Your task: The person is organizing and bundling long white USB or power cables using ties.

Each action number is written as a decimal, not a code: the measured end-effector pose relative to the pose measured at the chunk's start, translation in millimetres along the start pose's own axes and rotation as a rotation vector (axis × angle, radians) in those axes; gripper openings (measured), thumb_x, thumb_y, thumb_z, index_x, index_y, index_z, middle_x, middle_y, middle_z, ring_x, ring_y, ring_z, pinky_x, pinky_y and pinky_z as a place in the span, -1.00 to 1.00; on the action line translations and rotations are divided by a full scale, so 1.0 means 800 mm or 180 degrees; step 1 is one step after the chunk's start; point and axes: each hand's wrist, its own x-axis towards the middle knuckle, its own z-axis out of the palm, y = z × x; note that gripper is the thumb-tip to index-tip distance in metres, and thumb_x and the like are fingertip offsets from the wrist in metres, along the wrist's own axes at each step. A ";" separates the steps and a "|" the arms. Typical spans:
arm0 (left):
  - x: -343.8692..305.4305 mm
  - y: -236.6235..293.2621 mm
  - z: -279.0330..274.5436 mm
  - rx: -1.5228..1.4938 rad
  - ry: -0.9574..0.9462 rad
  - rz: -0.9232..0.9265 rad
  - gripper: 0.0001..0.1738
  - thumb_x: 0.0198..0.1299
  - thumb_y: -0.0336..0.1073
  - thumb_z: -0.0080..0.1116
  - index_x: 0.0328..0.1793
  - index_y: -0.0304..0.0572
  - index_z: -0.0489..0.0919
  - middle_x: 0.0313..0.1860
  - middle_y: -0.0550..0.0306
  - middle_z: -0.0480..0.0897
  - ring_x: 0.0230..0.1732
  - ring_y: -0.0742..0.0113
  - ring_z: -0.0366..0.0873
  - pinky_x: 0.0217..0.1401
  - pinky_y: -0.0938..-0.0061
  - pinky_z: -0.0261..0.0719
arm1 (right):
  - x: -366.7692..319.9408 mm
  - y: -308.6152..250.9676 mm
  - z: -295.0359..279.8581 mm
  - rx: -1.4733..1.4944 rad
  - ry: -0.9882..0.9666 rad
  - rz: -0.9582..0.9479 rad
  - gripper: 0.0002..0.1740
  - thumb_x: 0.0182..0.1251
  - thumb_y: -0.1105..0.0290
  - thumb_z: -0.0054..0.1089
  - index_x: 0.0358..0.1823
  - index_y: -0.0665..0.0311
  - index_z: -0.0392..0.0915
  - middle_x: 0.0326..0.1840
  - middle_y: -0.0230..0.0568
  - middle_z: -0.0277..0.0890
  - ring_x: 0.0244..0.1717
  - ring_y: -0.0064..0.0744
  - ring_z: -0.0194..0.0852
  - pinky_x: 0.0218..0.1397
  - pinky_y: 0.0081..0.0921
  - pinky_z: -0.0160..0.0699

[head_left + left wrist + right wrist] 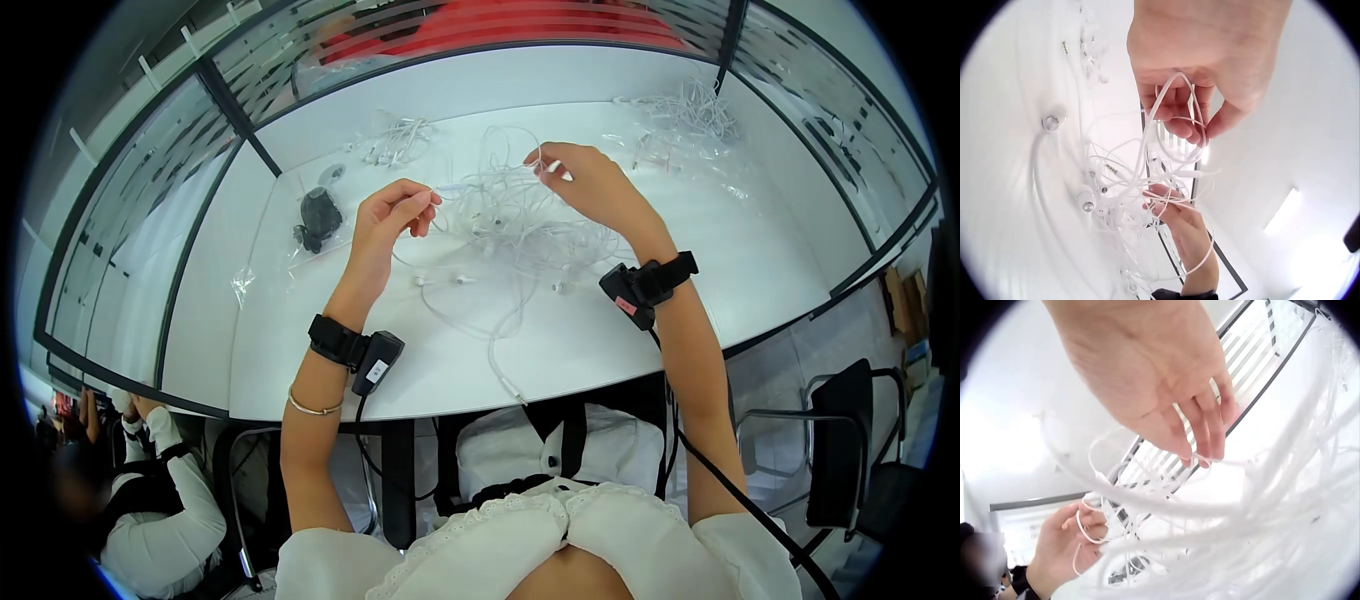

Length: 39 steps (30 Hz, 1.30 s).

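A loose tangle of white earphone cables (530, 235) lies on the white table between my two hands. My left hand (385, 225), at the tangle's left side, pinches a cable; a loop of that cable (1159, 103) hangs by the curled fingers in the left wrist view. Over the tangle's far right side, my right hand (598, 190) pinches a thin cable strand (1225, 462) between thumb and fingertips. Several strands rise from the pile between the hands. Earbuds (1054, 120) and a gold-tipped plug (1065, 47) show at the near side. One plug end (518, 395) reaches the table's front edge.
Further white cables (398, 138) lie at the back left, and a bigger bundle (700, 110) with clear plastic stands back right. A dark bagged object (320, 215) sits at left. Low partition panels (480, 85) enclose the table's back and sides. Another person sits at lower left.
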 end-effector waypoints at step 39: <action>0.168 0.167 0.007 0.1802 0.0942 0.1650 -0.71 0.25 -0.11 0.07 -0.22 -0.14 0.67 -0.31 0.25 0.69 -0.35 0.51 0.59 -0.25 0.63 0.40 | 0.113 -0.022 -0.092 0.0549 0.0387 -0.0347 -0.67 0.24 0.13 0.17 -0.30 0.29 0.59 -0.54 -0.39 0.50 -0.46 -0.60 0.50 -0.40 -0.60 0.42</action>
